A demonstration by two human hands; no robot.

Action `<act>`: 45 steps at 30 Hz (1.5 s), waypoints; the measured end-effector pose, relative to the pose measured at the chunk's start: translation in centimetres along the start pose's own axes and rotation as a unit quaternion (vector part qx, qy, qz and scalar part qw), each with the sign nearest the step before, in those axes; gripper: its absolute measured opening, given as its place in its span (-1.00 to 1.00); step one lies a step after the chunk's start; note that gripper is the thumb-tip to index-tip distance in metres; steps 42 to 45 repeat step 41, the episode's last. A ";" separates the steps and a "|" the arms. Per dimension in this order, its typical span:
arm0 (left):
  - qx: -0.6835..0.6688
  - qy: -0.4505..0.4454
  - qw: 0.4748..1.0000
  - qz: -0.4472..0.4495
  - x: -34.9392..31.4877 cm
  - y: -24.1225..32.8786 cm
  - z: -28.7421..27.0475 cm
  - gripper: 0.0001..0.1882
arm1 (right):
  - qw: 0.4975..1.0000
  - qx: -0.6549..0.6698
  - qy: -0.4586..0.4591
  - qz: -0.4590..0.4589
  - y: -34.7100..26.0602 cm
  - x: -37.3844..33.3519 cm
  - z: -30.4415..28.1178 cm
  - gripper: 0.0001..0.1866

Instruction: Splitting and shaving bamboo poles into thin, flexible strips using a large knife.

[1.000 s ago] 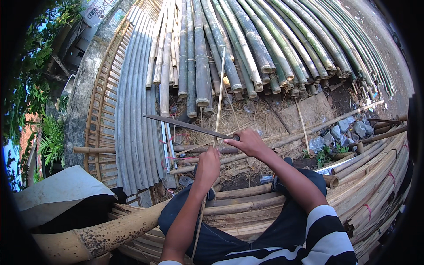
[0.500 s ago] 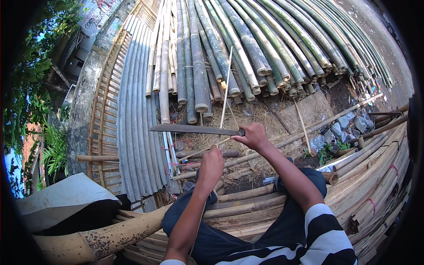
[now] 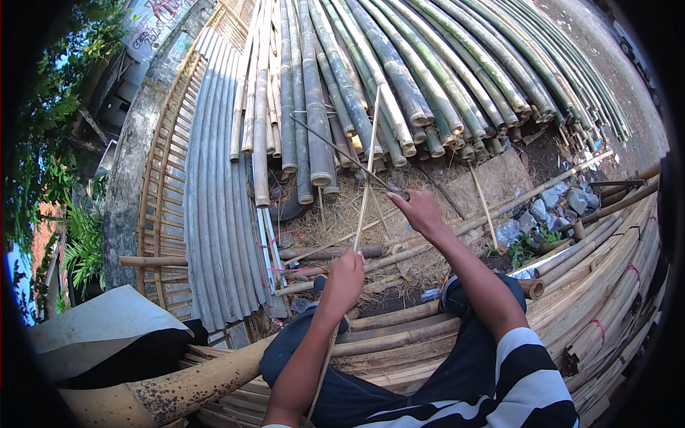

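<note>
My left hand [image 3: 344, 282] is closed around a thin pale bamboo strip [image 3: 361, 217]. The strip rises away from me past the fist, and its lower part runs back along my left forearm. In my right hand [image 3: 419, 211] is the handle of a machete [image 3: 335, 148]. The dark blade shows nearly edge-on, slanting up and left, and crosses the strip well above my left fist. Whether blade and strip touch, I cannot tell.
Long bamboo poles [image 3: 314, 135] lie stacked ahead. Corrugated sheets [image 3: 221, 207] and a bamboo frame [image 3: 171, 185] stand left. A thick bamboo pole [image 3: 185, 385] is beside my left leg. Split bamboo lengths [image 3: 592, 314] lie right, near grey stones [image 3: 549, 198].
The machete has turned from lying broadside and level to nearly edge-on, its tip swung upward. My left hand and the strip have come slightly lower. My right hand has shifted a little right.
</note>
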State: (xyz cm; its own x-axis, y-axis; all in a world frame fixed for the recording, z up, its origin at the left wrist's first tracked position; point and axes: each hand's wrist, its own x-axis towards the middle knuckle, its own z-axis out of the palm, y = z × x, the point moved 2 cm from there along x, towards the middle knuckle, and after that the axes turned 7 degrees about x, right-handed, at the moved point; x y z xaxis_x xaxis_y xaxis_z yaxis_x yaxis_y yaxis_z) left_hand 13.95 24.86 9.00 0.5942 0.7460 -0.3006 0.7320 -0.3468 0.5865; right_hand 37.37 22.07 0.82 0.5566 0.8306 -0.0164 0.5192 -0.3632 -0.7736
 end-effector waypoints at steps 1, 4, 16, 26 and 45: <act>-0.007 0.010 1.000 -0.008 0.7 -0.4 0.0 -0.66 | 0.998 0.015 -0.028 -0.046 -2.0 -1.0 0.6 -0.20; 0.012 0.043 0.999 0.002 1.7 -2.8 0.5 -0.67 | 0.975 -0.044 -0.142 -0.167 -6.5 -4.2 2.0 -0.21; -0.117 -0.057 0.990 -0.048 1.6 0.1 1.9 -0.61 | 0.996 0.026 -0.028 0.079 0.4 1.0 -2.1 -0.14; 0.047 0.173 0.981 0.067 2.2 -1.9 2.1 -0.63 | 0.981 -0.033 -0.145 -0.128 -6.5 -4.5 0.8 -0.23; -0.455 -0.116 0.873 -0.131 1.6 -0.7 3.2 -0.52 | 0.990 -0.096 -0.106 -0.018 -3.3 -0.1 -1.3 -0.10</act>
